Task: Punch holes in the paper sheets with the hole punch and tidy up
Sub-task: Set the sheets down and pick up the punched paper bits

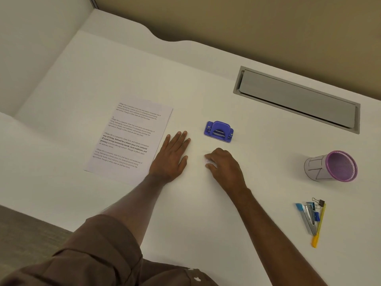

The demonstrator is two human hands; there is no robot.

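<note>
Right hand [223, 165] curled, tiny white scraps seemingly pinched at fingertips; left hand [173, 156] laid flat, open, on counter [206, 213]. Hole punch [219, 132] just beyond right hand; paper sheets [127, 137] touched by left hand's outer edge. Scraps best swept together, gathered gently.

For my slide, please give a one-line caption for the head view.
Left hand flat beside printed sheets, right hand curled near purple hole punch.
</note>
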